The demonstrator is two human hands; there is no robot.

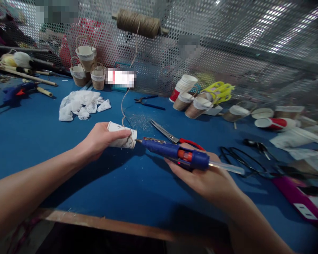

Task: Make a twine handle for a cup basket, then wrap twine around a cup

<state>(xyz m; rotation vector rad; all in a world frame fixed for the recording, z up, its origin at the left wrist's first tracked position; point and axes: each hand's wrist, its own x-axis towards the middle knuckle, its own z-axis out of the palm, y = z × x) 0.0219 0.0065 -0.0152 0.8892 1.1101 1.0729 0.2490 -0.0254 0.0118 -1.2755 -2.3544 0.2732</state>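
Inside the desk's (137, 197) front edge (100, 224), left hand (98, 138) closed on paper cup (120, 143), right hand (201, 180) wrapped round hot-glue gun (164, 149)
Best hold nozzle (139, 140) close to twine (133, 141), gluing sparingly.

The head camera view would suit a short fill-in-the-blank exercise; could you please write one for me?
1. The left hand holds a white paper ____.
2. The hot glue gun in the right hand has a mostly ____ body.
3. The handle of the scissors is ____.
4. Of the scissors and the pliers, the ____ lie nearer the person.

Missing words: cup; blue; red; scissors.
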